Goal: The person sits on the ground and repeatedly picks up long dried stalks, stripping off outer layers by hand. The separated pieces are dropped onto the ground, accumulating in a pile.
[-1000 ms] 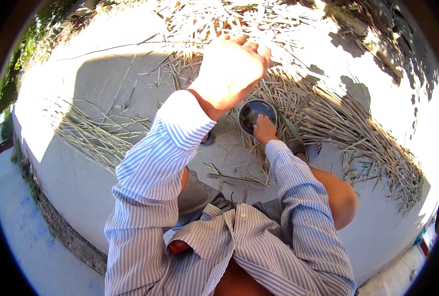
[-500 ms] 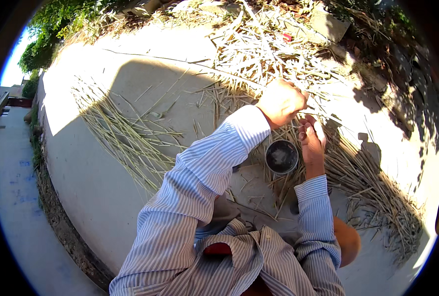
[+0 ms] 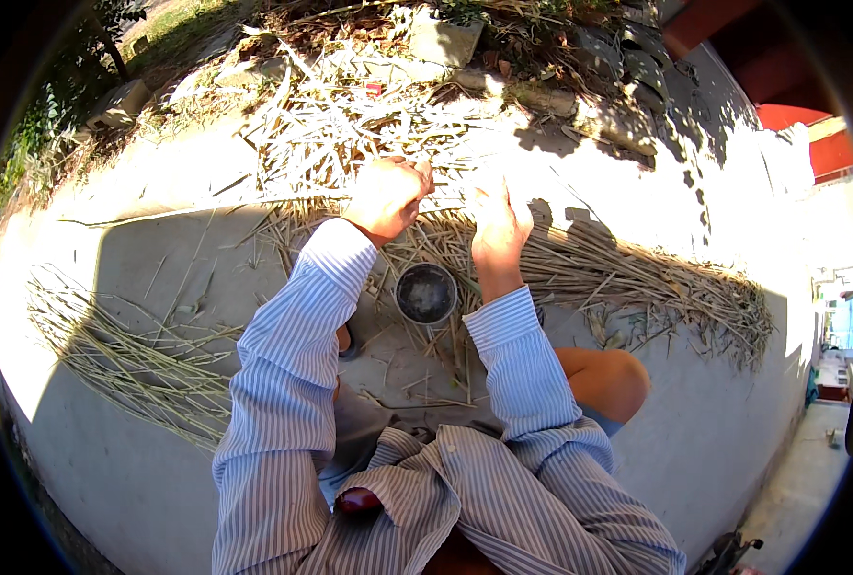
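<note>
My left hand point(image 3: 388, 198) is closed around a long, thin dry stalk point(image 3: 206, 208), which runs out far to the left. To its right, my right hand point(image 3: 503, 230) is raised with its fingers curled and thumb up. Glare washes out its fingertips, so what they pinch is hidden. A gap separates the two hands. Below them, between my forearms, stands a round dark tub point(image 3: 426, 293) with greyish stuff inside. Just beyond the hands lies a heap of pale dry strips and husks point(image 3: 335, 129) in bright sun.
A thick bundle of dry stalks point(image 3: 637, 273) stretches to the right. Thinner greenish stalks point(image 3: 139, 359) lie spread at the left on the concrete ground point(image 3: 158, 474). Stone blocks point(image 3: 445, 40) and leaf litter border the far side. My bare knee point(image 3: 608, 383) is at the right.
My view has turned to the right, so the scene sits further left. My hands have moved apart from each other, the right one outward. The left hand still grips the stalk.
</note>
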`<state>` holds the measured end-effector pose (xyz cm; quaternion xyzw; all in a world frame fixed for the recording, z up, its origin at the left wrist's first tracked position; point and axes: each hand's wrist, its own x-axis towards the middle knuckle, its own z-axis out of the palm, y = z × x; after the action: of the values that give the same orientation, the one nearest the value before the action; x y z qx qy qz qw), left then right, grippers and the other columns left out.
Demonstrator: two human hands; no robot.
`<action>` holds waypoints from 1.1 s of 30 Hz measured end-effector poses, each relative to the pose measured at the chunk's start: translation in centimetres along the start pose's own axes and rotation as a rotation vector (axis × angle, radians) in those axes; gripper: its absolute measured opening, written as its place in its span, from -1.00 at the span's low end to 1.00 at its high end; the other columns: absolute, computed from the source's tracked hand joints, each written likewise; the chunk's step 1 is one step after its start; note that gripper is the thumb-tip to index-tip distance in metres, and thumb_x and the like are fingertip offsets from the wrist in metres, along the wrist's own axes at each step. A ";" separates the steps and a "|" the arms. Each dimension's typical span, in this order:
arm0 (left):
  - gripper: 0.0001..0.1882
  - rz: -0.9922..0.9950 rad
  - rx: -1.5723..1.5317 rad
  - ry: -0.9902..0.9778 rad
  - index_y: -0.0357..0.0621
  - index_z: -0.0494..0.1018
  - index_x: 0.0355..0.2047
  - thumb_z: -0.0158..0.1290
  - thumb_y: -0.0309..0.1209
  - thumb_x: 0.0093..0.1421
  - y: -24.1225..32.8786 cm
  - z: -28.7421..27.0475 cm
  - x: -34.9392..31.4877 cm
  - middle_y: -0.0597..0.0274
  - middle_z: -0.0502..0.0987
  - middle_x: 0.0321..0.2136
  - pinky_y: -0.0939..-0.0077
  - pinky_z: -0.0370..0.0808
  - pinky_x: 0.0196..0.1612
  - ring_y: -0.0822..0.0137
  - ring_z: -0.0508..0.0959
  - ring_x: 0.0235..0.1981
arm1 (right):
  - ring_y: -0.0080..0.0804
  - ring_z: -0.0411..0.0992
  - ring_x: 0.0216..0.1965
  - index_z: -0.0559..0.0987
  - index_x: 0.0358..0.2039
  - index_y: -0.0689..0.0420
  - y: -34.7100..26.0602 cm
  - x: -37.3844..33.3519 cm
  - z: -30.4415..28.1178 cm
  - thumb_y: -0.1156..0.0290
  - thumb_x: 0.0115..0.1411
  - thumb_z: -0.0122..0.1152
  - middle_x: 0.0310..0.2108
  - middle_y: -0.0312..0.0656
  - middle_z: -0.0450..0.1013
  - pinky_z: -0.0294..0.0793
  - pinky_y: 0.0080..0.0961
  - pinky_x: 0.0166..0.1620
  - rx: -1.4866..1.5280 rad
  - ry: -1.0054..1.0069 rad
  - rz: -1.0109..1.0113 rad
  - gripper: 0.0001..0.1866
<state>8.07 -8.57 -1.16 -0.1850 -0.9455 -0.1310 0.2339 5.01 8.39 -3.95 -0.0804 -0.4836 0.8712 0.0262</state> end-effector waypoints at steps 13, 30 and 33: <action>-0.85 -0.030 -0.058 0.093 -0.18 0.36 -0.48 0.12 -0.47 -0.03 -1.4 -3.5 -2.2 0.11 0.52 -0.58 0.31 0.44 -0.37 0.14 0.53 -0.46 | -0.33 0.54 -0.33 0.46 -0.11 0.35 0.1 -1.2 1.9 0.50 0.22 0.16 -0.28 -0.10 0.50 0.59 -0.48 -0.28 0.065 -0.165 0.028 -0.74; -0.83 -0.377 -0.683 -0.245 -0.30 0.48 -0.44 0.17 -0.42 0.06 -3.4 -7.3 -3.1 0.11 0.55 -0.54 0.42 0.47 -0.41 0.30 0.57 -0.51 | -0.39 0.49 -0.21 0.45 -0.09 0.32 -2.1 -3.3 1.6 0.57 0.28 -0.01 -0.19 -0.10 0.50 0.52 -0.45 -0.08 -0.185 -0.576 -0.208 -0.79; -0.87 -0.376 -0.865 -0.330 -0.33 0.45 -0.43 0.13 -0.49 0.14 -4.2 -7.3 -3.6 0.17 0.47 -0.60 0.49 0.44 -0.41 0.43 0.49 -0.50 | -0.41 0.49 -0.20 0.45 -0.08 0.30 -2.5 -3.9 1.8 0.59 0.26 0.01 -0.18 -0.12 0.50 0.51 -0.47 -0.09 -0.177 -0.556 -0.196 -0.78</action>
<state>12.14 -15.85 2.65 -0.1095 -0.8460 -0.5199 -0.0447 8.47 7.71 -0.48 0.2061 -0.5517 0.8076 -0.0302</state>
